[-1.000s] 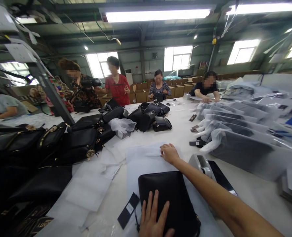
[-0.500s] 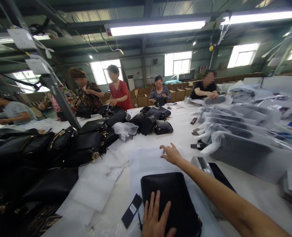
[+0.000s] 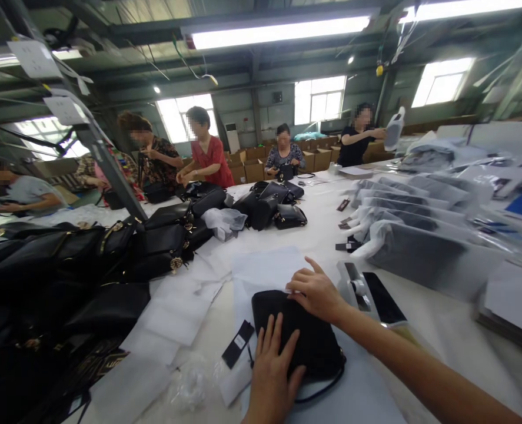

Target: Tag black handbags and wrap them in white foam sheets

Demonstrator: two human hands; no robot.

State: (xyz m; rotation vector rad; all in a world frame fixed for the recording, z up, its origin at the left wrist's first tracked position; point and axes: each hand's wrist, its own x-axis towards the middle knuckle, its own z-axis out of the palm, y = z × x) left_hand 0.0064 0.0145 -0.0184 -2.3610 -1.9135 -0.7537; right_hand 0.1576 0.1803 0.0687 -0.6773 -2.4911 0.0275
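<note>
A black handbag (image 3: pixel 305 347) lies on a thin white wrapping sheet (image 3: pixel 261 268) in front of me, with a dark cord along its near right edge. My left hand (image 3: pixel 273 368) rests flat on the bag, fingers spread. At the bag's far edge, my right hand (image 3: pixel 316 291) has its thumb and fingertips pinched together, apparently on a bit of the sheet; the index finger sticks up. A black hang tag (image 3: pixel 238 344) with a white label lies left of the bag, beside my left hand.
Black handbags (image 3: pixel 106 253) are heaped at the left, and more bags (image 3: pixel 267 209) lie ahead. Loose white sheets (image 3: pixel 176 318) spread between. At right are a grey device (image 3: pixel 353 282), a black phone-like slab (image 3: pixel 382 297) and bagged goods (image 3: pixel 419 253). Several co-workers stand or sit across the table.
My right hand has come back toward me, from over the sheet to the bag's far edge, and its fingers have closed. My left hand stays on the bag. A co-worker at right has lifted a grey item.
</note>
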